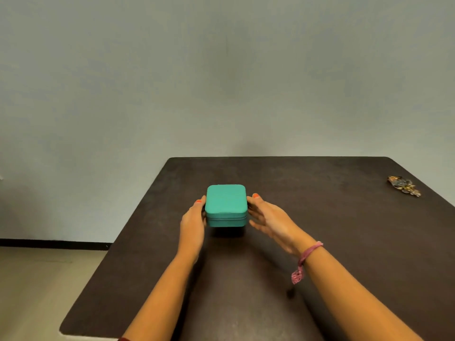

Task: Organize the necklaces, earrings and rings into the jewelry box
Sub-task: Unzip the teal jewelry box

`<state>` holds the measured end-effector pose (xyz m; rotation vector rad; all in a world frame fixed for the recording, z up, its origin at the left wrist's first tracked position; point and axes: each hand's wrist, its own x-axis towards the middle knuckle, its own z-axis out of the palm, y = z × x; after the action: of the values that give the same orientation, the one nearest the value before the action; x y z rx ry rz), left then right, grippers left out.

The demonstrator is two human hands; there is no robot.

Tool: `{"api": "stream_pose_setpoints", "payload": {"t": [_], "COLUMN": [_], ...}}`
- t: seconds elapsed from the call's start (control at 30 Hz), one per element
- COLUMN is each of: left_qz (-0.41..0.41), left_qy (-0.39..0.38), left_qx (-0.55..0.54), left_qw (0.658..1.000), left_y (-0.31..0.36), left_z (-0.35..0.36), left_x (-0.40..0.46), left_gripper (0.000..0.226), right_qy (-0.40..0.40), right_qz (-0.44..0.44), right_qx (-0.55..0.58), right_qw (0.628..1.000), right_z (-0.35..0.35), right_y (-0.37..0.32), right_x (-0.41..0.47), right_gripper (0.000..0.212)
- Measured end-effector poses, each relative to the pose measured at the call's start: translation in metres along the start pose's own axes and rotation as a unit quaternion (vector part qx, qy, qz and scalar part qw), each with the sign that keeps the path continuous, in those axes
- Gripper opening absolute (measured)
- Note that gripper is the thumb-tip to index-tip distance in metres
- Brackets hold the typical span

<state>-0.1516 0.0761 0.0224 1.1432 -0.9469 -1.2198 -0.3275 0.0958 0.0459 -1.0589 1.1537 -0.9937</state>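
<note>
Nearest, the left hand (193, 223) and right hand (269, 219), a pink woven bracelet (306, 257) at its wrist, press straight fingers against the closed, rounded-square teal jewelry box (226, 205) mid-table. The dark matte table (320, 242) meets a plain grey wall (221, 70); a tangled jewelry pile (403, 185) lies far right.

box (226, 201): plain teal green, with a darker seam line round the side
surface (320, 217): dark brown, faintly mottled
jewelry (403, 185): a mixed heap of gold, dull blue and grey
bracelet (309, 253): pink, woven, with a pink tassel
nails (256, 195): orange-red
wall (221, 70): plain grey-green
floor (37, 279): beige
baseboard (49, 243): black
</note>
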Motion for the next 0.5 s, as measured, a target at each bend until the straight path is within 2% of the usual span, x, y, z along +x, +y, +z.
{"api": "stream_pose_setpoints", "payload": {"t": [0.23,0.5], "left_qz": [-0.038,-0.066], "left_qy": [-0.032,-0.075], "left_qx": [-0.041,-0.005], "left_qw": [0.998,0.995], "left_y": [-0.023,-0.043], "left_z": [0.055,0.088], "left_x": [-0.063,-0.119], "left_gripper": [0.033,0.039], "right_qy": [0.053,0.098], "right_qz": [-0.013,0.01], "right_qx": [-0.073,-0.036], "right_qw": [0.996,0.995], "right_z": [-0.055,-0.096], "right_y": [0.009,0.035], "right_x": [-0.066,-0.124], "right_gripper": [0.048,0.052]}}
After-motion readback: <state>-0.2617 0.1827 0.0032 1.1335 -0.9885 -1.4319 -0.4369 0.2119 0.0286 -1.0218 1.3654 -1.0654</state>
